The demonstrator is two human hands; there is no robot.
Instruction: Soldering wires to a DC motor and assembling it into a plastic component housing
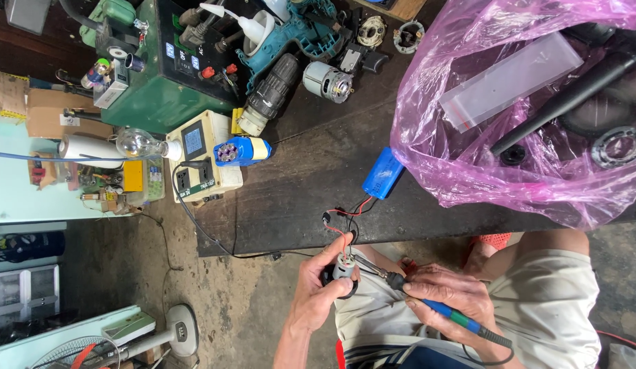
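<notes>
The right hand (449,295) is closed around a blue-handled soldering iron (427,301), its tip at the small DC motor (343,266) that the left hand (319,287) clamps just off the workbench (311,171) edge. Red and black wires (349,212) lead up to a blue battery pack (383,173) beside a pink plastic bag (523,109).

Evenly lit by soft, bright daylight; source unclear. Faint shadows only under the dark wooden worktop (311,178) edge. Mild glare on the crumpled pink translucent plastic bag (468,171). Sharp at centre, slightly bent and softened toward corners.
</notes>
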